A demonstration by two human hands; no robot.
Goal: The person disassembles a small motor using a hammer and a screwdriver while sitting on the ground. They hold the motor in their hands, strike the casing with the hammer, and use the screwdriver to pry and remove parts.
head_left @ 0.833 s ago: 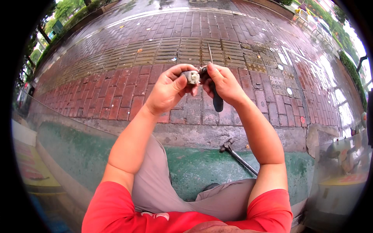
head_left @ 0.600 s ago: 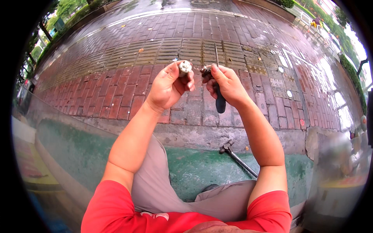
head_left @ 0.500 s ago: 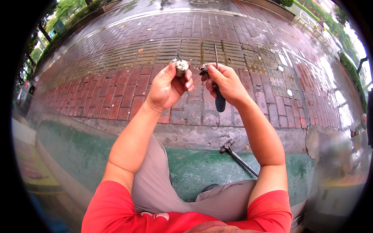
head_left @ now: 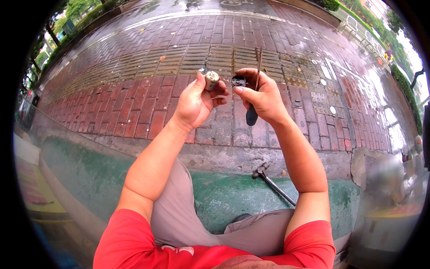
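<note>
My left hand (head_left: 191, 105) grips a small silver metal cylinder (head_left: 212, 78), which looks like a small electric motor, between thumb and fingers; its pale round end faces up. A short way to the right, my right hand (head_left: 264, 99) pinches a small round black cap (head_left: 238, 81) with bits of metal inside it. The same hand also keeps hold of a screwdriver (head_left: 251, 116), its dark handle below the palm and its thin shaft pointing away from me. Cap and cylinder are apart, held level with each other above the paving.
A hammer (head_left: 277, 188) lies on the green-painted ground (head_left: 224, 190) beside my bent leg. Beyond it stretch wet red paving bricks (head_left: 148, 105) and a band of yellowish ribbed tiles (head_left: 168, 62). Metal racks (head_left: 351, 24) and hedges stand at the far right.
My right hand has turned, so the black cap's open round face now shows, and the screwdriver leans more to the right. The fingers of my left hand have loosened a little around the cylinder.
</note>
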